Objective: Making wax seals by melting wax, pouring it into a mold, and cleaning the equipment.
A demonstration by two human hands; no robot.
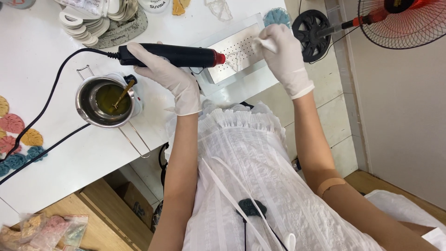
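Note:
My left hand [168, 74], in a white glove, grips a black heat gun [172, 55] with a red nozzle pointing right at a perforated metal tray [232, 60]. My right hand [283, 53], also gloved, pinches a small white cloth or tissue [265, 43] and presses it on the tray's right part. A thin whitish residue lies on the tray near the nozzle. The gun's black cord runs left across the white table [55, 153].
A small metal melting pot [106, 100] with yellowish liquid and a stick stands left of my left hand. Leaf-shaped coloured pieces [18, 135] lie at the table's left edge. Stacked white moulds [90, 21] sit at the back. A fan [404, 21] stands at the right.

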